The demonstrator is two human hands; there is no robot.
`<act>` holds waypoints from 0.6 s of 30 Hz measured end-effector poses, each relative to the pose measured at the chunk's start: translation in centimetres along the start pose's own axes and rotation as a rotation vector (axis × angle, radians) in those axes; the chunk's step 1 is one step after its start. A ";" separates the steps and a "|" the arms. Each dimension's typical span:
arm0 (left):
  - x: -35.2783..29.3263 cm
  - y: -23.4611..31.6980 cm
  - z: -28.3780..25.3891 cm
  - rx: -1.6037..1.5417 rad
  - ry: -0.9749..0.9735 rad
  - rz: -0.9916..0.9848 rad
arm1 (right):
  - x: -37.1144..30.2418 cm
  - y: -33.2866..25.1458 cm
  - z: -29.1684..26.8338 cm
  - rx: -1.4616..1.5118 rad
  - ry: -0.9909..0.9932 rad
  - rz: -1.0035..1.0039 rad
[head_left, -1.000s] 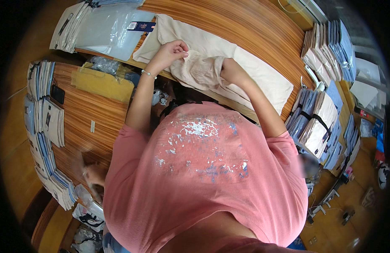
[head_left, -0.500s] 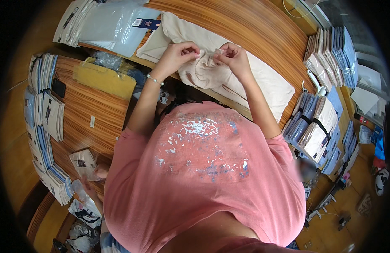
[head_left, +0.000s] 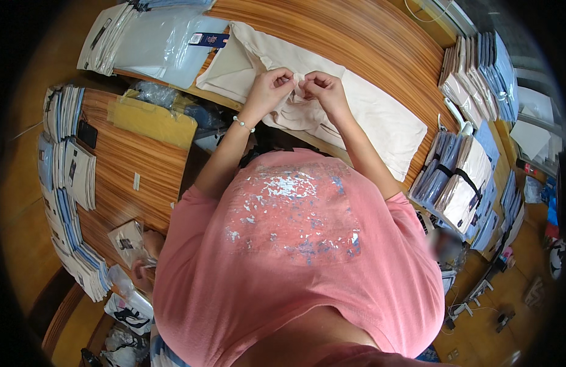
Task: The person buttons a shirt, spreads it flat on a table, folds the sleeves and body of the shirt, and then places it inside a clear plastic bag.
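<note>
A cream cloth garment [head_left: 375,113] lies stretched along the table edge in front of me, bunched into folds near its middle. My left hand [head_left: 272,92] pinches a bit of the garment between thumb and fingertips; a beaded bracelet circles that wrist. Close beside it, my right hand [head_left: 327,93] pinches the raised cloth too, its fingers curled inward. The fingertips of both hands nearly meet, and what exactly lies between them is too small to make out. A dark blue hang tag [head_left: 208,40] rests by the garment's left end.
Clear plastic bags [head_left: 163,46] are stacked at the far left. Folded, bagged garments line the left side table [head_left: 130,162] and stand in stacks [head_left: 472,76] at the right. A white-handled tool [head_left: 454,113] lies at right. Another person's hand [head_left: 149,244] holds a packet [head_left: 129,241] at lower left.
My right hand has moved left, closer to my left hand, which has shifted slightly right and down. The pinched cloth is now gathered between them. The other person's hand and packet have shifted slightly.
</note>
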State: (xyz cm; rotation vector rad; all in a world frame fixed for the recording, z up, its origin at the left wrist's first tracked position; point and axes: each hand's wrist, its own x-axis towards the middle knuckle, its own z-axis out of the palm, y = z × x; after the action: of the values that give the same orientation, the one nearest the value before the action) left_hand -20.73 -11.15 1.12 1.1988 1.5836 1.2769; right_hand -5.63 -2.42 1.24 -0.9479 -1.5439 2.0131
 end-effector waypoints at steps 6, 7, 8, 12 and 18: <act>0.3 0.0 -0.1 0.155 -0.013 0.104 | -0.1 0.4 -0.4 0.086 -0.019 0.001; 0.3 -0.1 0.0 0.151 -0.011 0.105 | -0.1 0.4 -0.5 0.090 -0.028 0.001; 0.3 -0.1 0.1 0.145 -0.008 0.107 | -0.1 0.3 -0.4 0.074 -0.028 -0.003; 0.3 0.0 0.3 0.055 -0.006 0.127 | -0.3 0.0 -0.7 0.066 -0.072 -0.015; 0.3 0.0 0.2 -0.190 -0.107 -0.034 | -0.1 0.5 -1.0 0.315 -0.143 0.097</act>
State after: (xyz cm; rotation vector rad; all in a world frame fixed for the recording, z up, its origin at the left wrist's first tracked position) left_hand -20.60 -10.79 1.03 1.0972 1.3679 1.2887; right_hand -4.74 -1.95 0.69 -0.7806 -1.2164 2.3497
